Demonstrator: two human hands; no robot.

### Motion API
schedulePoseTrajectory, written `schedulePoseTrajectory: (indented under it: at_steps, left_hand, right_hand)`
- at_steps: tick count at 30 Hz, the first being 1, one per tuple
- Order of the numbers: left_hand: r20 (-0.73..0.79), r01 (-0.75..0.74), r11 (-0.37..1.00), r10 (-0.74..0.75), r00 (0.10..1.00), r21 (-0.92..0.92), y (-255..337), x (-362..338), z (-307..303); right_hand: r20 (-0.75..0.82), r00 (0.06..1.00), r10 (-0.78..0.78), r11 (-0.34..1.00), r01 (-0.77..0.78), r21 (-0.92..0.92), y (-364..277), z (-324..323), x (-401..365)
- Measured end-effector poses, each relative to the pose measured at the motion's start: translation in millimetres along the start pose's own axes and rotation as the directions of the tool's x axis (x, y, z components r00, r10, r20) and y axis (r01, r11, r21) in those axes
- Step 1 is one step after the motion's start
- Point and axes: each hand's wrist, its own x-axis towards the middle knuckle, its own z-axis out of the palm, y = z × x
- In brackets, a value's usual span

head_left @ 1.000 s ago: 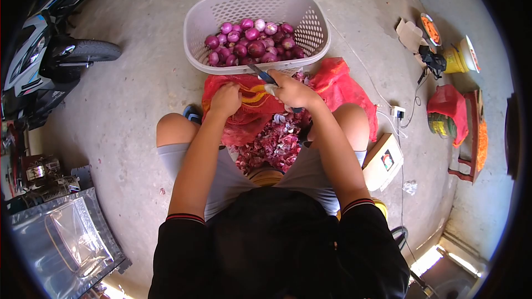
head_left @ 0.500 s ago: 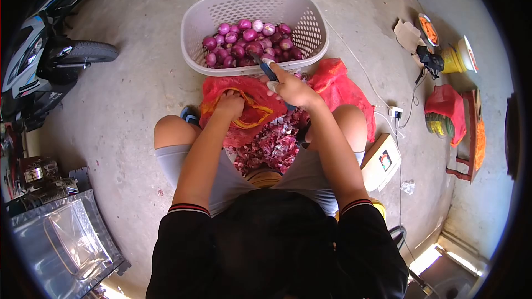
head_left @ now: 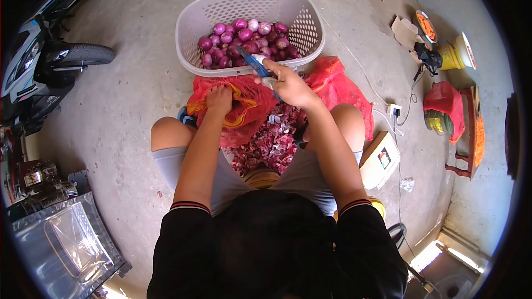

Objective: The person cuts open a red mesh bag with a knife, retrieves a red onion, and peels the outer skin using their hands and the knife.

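My left hand (head_left: 219,99) is closed on a red mesh bag (head_left: 244,113) with a yellow-orange trimmed opening; its fingertips are partly hidden in the mesh. My right hand (head_left: 289,87) grips a blue-handled knife (head_left: 256,65), blade pointing up and left above the basket's near rim. White wrapping shows on some right fingers. Just beyond both hands stands a grey plastic basket (head_left: 185,58), holding many peeled red onions (head_left: 245,34). Purple onion skins (head_left: 269,147) lie heaped on the floor between my legs.
Another red mesh bag (head_left: 330,80) lies right of the basket. A white cable leads to a power socket (head_left: 393,109). Beside my right knee is a cream box (head_left: 381,160). A motorcycle wheel (head_left: 88,54) stands at left, a yellow bucket (head_left: 451,56) at right.
My left hand has shifted left and slightly up, pulling the bag's opening with it. My right hand has moved a little left with the knife, whose blue handle shows more.
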Motion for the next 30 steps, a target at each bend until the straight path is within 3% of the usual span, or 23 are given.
schedulePoseTrajectory:
  at_steps: [2, 5, 8, 11, 17, 23, 26, 29, 30]
  left_hand:
    - [0.086, 0.029, 0.998, -0.023, 0.996, -0.062, -1, 0, -6]
    - [0.124, 0.165, 0.981, -0.151, 0.981, -0.106, 2, 5, -15]
    - [0.113, 0.271, 0.955, -0.258, 0.959, -0.119, 0, 10, -8]
    - [0.113, 0.324, 0.930, -0.308, 0.945, -0.176, -5, 6, -10]
    - [-0.097, 0.079, 0.986, -0.093, 0.991, -0.146, -9, 7, 30]
    - [0.137, 0.218, 0.970, -0.203, 0.970, -0.104, -1, 5, 17]
    - [0.210, -0.096, 0.994, 0.104, 0.972, -0.046, 5, 6, 29]
    - [0.219, -0.168, 0.964, 0.213, 0.952, -0.208, 5, 6, 27]
    - [0.316, -0.126, 0.974, 0.181, 0.931, -0.188, 5, 8, 22]
  right_hand:
    - [-0.015, 1.000, 0.023, 0.997, -0.022, 0.070, 2, -2, 2]
    - [-0.039, 0.999, 0.010, 0.999, -0.009, 0.031, 1, -6, 1]
    - [-0.069, 0.997, 0.021, 0.990, -0.011, 0.139, -10, -4, -3]
    - [-0.082, 0.996, -0.030, 0.994, 0.039, 0.100, -10, -3, -5]
    - [-0.130, 0.991, -0.030, 0.994, 0.043, 0.105, 3, -2, 1]
    - [-0.124, 0.991, 0.050, 0.998, -0.044, 0.049, 1, -4, 1]
    - [-0.148, 0.987, 0.068, 0.997, -0.071, -0.015, -1, -5, 1]
    - [-0.189, 0.981, 0.047, 0.998, -0.041, 0.037, -3, -1, 1]
    - [-0.183, 0.981, 0.066, 0.998, -0.062, 0.030, -2, -1, 2]
